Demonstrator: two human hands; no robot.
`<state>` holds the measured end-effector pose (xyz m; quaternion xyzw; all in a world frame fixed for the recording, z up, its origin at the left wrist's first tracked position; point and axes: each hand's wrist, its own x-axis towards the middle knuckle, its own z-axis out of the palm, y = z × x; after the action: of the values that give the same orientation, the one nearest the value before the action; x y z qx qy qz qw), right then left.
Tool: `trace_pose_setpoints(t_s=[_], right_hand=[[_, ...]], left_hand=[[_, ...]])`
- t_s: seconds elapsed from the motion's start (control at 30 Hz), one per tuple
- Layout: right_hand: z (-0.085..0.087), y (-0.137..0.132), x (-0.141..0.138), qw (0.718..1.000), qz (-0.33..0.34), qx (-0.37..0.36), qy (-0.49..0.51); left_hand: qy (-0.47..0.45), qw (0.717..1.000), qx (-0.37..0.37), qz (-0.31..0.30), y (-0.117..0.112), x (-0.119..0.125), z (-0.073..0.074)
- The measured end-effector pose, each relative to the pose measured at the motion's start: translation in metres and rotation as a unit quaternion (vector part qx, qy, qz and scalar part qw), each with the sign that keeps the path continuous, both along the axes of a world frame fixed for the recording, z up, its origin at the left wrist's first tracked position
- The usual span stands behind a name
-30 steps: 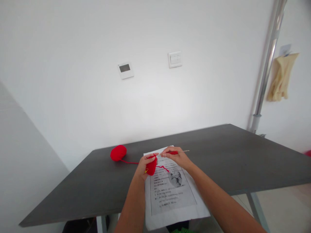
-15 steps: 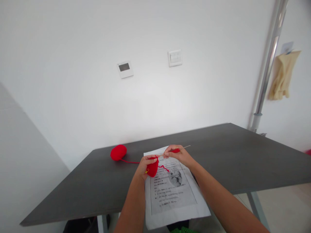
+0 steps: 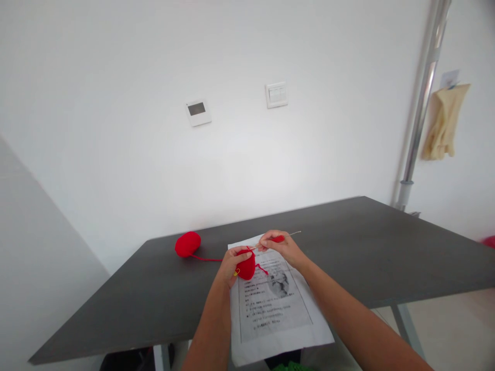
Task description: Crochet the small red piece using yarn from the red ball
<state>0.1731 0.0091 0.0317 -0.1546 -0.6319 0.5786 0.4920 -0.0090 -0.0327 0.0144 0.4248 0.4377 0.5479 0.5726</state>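
Note:
Pinched in my left hand [image 3: 232, 260] is a small red crochet piece [image 3: 246, 266], with a yellow stitch marker [image 3: 236, 272] clipped at its lower left edge. My right hand [image 3: 279, 246] is closed around a crochet hook [image 3: 294, 233] with a red grip. The hook's tip meets the top edge of the piece, close to my left fingertips. A short red yarn tail hangs off the piece's right side. From my left hand a strand runs left to the red yarn ball [image 3: 187, 243] on the table.
Under my hands a printed sheet [image 3: 278, 319] with text and a picture lies on the dark table [image 3: 127, 304], overhanging its front edge. Behind stands a white wall with a thermostat [image 3: 198, 113] and a switch [image 3: 276, 95]. Yellow gloves [image 3: 446, 123] hang beside a metal pole [image 3: 421, 108].
The crochet piece has turned slightly in my left hand, so more of its face shows. The hook stays at its top edge. The whole view has shifted a little.

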Motion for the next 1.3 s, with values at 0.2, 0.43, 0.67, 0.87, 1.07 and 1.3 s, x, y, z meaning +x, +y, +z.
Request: trace_pose_setpoints(t_s=[0.2, 0.43, 0.67, 0.87, 1.07, 1.3], right_hand=[[-0.005, 0.001, -0.006, 0.995, -0.054, 0.072, -0.038], [-0.007, -0.004, -0.007, 0.988, -0.049, 0.114, -0.092], [-0.001, -0.004, -0.005, 0.987, -0.068, 0.113, -0.096], [0.0, -0.004, -0.003, 0.988, -0.071, 0.104, -0.093], [0.001, -0.003, -0.003, 0.989, -0.066, 0.095, -0.088], [0.002, -0.002, 0.0, 0.993, -0.047, 0.074, -0.079]], left_hand=[[-0.008, 1.0, 0.017, 0.019, 0.0, 0.004, 0.001], [0.003, 0.999, 0.031, 0.015, -0.003, 0.011, 0.007], [0.003, 0.999, 0.03, 0.042, 0.001, 0.011, 0.003], [-0.009, 0.996, 0.032, 0.086, 0.004, 0.01, 0.0], [-0.004, 0.994, 0.044, 0.098, 0.004, 0.01, -0.001], [0.017, 0.992, 0.057, 0.107, 0.006, 0.009, -0.003]])
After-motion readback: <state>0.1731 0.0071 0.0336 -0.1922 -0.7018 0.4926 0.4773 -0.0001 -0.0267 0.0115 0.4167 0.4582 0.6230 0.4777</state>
